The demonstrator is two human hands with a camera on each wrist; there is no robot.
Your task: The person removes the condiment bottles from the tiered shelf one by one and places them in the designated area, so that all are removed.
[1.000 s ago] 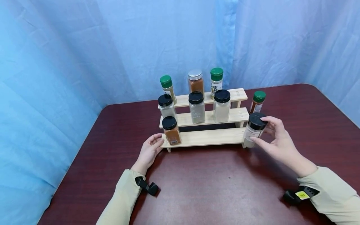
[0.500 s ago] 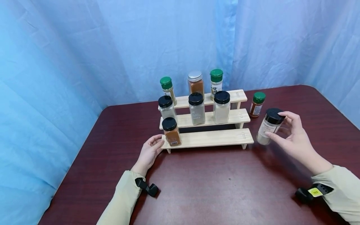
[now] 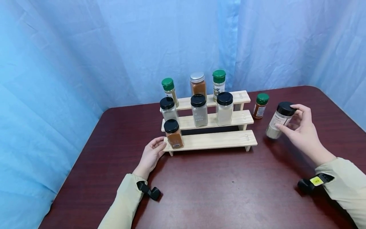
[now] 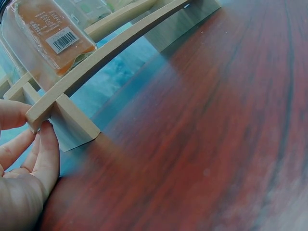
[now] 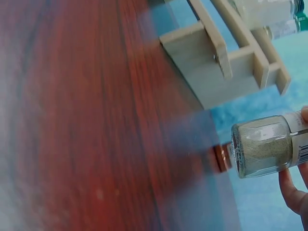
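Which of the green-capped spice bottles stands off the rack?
The green-capped bottle of orange-brown spice stands on the table, right of the wooden rack; the other two sit on its top step.

The words on the jar (image 3: 278,121) label are too small to read from the head. In the right wrist view the jar (image 5: 269,144) is cut off by the edge, so its lid is hidden, and only fingertips (image 5: 291,192) show. The desk (image 5: 72,120) there is blurry. In the left wrist view the left hand (image 4: 24,178) is cut off at the corner, and the orange jar (image 4: 53,38) has no top in sight.
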